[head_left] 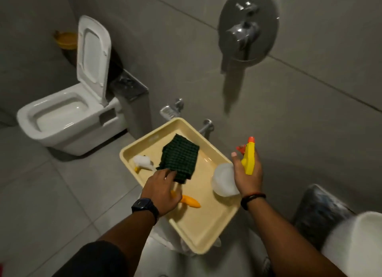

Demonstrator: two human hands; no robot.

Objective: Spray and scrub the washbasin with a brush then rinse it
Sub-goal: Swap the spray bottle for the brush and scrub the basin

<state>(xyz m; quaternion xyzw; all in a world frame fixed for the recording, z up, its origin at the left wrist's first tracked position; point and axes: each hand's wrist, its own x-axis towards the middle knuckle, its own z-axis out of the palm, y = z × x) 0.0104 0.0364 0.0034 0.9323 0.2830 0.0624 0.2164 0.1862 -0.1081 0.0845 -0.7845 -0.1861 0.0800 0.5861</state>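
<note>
My right hand (247, 173) is shut on a spray bottle (223, 180) with a white body and a yellow head, its red-orange nozzle pointing up and away, held over the right edge of a cream tray (198, 229). My left hand (162, 192) lies in the tray, closed over an orange-handled brush (191, 202) whose end sticks out to the right. Its fingertips touch a dark green scrub pad (179, 157). A small white and yellow brush (141, 162) rests at the tray's left corner. A blurred white washbasin rim (359, 243) shows at bottom right.
A white toilet (62, 119) with its lid up stands at the left on the grey tiled floor. A chrome mixer valve (248, 26) is on the wall above. Chrome taps (175, 109) sit low on the wall behind the tray. A dark wrapped object (318, 210) stands beside the basin.
</note>
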